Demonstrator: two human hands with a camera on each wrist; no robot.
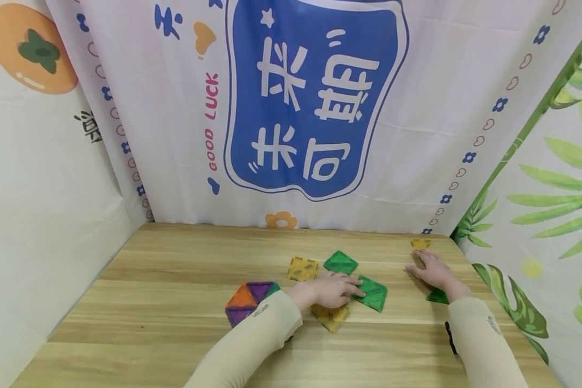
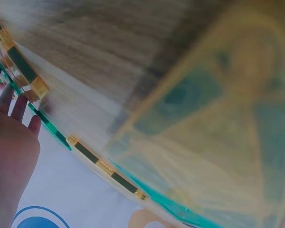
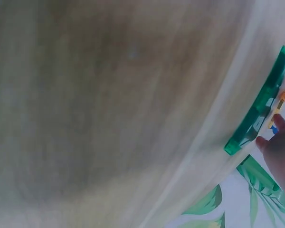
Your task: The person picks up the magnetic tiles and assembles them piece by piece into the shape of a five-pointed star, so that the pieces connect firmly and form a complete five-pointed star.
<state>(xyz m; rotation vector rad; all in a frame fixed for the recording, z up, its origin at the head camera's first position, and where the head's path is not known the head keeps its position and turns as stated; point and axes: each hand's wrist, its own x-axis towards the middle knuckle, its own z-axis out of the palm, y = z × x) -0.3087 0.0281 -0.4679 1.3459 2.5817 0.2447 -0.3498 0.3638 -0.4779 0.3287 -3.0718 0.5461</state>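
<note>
In the head view my left hand (image 1: 332, 291) reaches across the table, its fingertips at the near edge of a translucent green square tile (image 1: 374, 293). A yellow tile (image 1: 332, 320) lies partly under that hand. Another yellow tile (image 1: 302, 269) and a green one (image 1: 340, 262) lie just beyond it. My right hand (image 1: 434, 270) is over the table's far right, fingers spread toward a small yellow tile (image 1: 420, 244). A green tile (image 1: 436, 296) is half hidden beneath the right wrist. In the left wrist view, the left hand (image 2: 12, 137) has its fingers extended.
A ring of purple, orange and green triangular tiles (image 1: 242, 296) lies on the left, partly covered by my left sleeve. A small black object (image 1: 451, 338) shows beside the right forearm. Printed cloths (image 1: 184, 178) hang behind and beside the wooden table (image 1: 174, 258).
</note>
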